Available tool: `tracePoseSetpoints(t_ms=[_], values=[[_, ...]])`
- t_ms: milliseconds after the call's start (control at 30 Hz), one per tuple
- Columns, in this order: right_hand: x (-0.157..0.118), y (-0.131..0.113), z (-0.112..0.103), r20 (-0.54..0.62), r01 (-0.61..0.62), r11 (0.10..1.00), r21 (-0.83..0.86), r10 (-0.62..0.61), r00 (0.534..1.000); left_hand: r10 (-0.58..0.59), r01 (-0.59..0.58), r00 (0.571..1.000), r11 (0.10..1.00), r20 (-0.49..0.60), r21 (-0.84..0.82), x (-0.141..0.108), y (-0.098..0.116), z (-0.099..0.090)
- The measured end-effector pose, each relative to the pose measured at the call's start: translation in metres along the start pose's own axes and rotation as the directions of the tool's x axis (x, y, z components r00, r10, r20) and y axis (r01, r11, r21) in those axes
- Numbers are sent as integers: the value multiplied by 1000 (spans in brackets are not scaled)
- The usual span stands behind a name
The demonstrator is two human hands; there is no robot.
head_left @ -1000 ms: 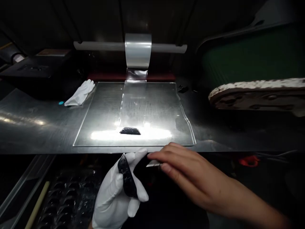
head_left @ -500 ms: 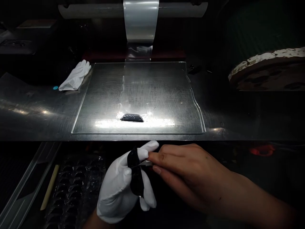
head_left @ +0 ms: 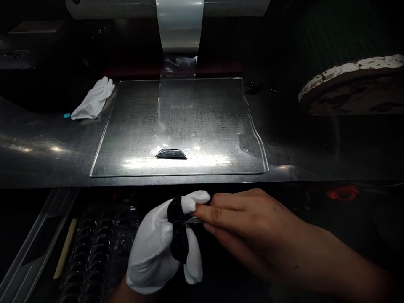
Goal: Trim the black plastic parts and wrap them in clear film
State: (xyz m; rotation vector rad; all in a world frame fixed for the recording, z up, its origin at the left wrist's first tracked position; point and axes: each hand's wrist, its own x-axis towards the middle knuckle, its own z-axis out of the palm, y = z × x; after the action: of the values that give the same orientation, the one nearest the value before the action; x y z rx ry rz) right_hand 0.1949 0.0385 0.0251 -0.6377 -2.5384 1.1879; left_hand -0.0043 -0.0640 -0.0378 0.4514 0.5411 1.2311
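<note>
A small black curved part is held upright in the closed grip of the gloved left hand, below the near edge of the table. A thin pale tab at the part's 3 o'clock side is pinched by the bare right hand; half a second earlier the pinch looked the same, so little has been peeled. A second black part lies unmoved on the glass plate, under the clear film strip. The view has shifted slightly.
</note>
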Motion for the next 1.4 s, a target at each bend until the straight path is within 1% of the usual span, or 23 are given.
tracePoseSetpoints(t_ms=[167,367,533,667,767,867,933,1000,1133,1200,1300,1400], values=[[-1,0,0,14,-6,1000,9,6,1000,44,-44,999,999,9,-11,3,-3,2],[-4,0,1,4,-15,1000,26,15,1000,27,-27,1000,999,0,-21,0,-6,4],[-7,3,4,18,-27,998,53,26,1000,48,-47,999,998,24,-37,2,-10,4],[-11,0,7,31,-25,996,81,22,999,68,-68,998,995,-7,-77,5,-11,4],[-12,-4,6,19,-13,994,107,11,1000,104,-106,994,991,-29,-76,5,-10,3],[-12,-4,5,-37,-16,991,131,21,999,85,-85,996,993,-3,-78,2,-9,2],[-13,-3,5,-90,-26,994,102,35,995,46,-45,999,997,17,-60,0,-8,2],[-14,-1,4,-129,-35,997,71,44,991,15,-15,1000,1000,-1,-16,-1,-7,2],[-14,3,-6,-194,-64,997,34,69,979,-3,15,992,995,-129,95,-2,-2,5],[-12,4,-13,-217,-59,996,-62,44,975,-33,55,985,990,-168,130,-3,0,8],[-5,3,-21,-179,-35,968,-247,-10,984,-97,126,979,980,-181,156,-5,2,13],[1,-1,-23,-119,-11,940,-340,-31,992,-148,190,967,961,-206,199,-6,6,19]])
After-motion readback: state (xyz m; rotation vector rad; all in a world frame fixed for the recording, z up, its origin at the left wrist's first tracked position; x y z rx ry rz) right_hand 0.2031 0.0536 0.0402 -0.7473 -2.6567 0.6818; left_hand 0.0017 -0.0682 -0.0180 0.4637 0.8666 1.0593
